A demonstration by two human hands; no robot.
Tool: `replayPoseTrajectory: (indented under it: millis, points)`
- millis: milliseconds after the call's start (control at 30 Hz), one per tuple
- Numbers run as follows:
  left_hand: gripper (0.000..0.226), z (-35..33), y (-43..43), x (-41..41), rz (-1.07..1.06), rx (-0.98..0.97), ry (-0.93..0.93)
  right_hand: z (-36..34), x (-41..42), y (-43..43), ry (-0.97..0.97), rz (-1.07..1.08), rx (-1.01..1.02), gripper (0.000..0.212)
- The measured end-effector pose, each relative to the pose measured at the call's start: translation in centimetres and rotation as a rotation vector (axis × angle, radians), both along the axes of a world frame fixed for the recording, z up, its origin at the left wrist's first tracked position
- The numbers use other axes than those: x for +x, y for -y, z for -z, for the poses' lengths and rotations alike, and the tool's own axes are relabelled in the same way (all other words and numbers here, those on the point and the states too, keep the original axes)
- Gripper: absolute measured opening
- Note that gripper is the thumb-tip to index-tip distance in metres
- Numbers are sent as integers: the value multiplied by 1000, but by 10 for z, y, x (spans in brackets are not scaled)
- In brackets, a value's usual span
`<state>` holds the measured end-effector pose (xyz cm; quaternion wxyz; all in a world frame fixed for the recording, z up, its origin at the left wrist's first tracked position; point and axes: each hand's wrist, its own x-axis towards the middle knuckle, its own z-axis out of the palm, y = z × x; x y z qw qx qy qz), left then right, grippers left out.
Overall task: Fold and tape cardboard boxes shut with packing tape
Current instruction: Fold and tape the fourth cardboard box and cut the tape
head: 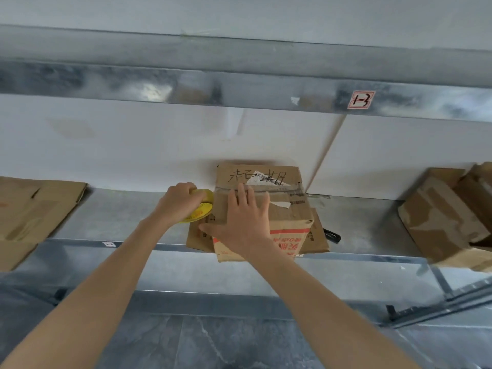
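Two hands: left hand (180,201) grips the tape roll (203,209); right hand (243,222) (fingers spread) presses the box (291,218).

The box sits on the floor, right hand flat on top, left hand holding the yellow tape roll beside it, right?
Not quite: the head view shows the box on a metal shelf, not the floor. The right hand does lie flat on top, and the left hand grips the yellow tape roll beside it.
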<state>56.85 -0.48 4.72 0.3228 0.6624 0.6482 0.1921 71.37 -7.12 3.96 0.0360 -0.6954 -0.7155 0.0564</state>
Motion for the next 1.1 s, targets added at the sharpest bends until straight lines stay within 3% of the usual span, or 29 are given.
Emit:
replayPoseTrajectory:
  millis: [133, 433, 533, 700, 1100]
  points:
    - [25, -4, 0, -11, 58, -85, 82, 2, -3, -3, -43, 36, 42, 90]
    - [18, -2, 35, -37, 76, -214, 158, 0, 13, 20, -134, -212, 32, 76]
    - [7, 0, 53, -36, 28, -213, 217, -3, 20, 29, -148, -268, 57, 72]
    - [28, -3, 88, -28, -2, -206, 344, -7, 34, 45, -164, -357, 54, 67]
    - [26, -4, 156, 2, -188, -102, 484, -30, 54, 67, -150, -558, -120, 68]
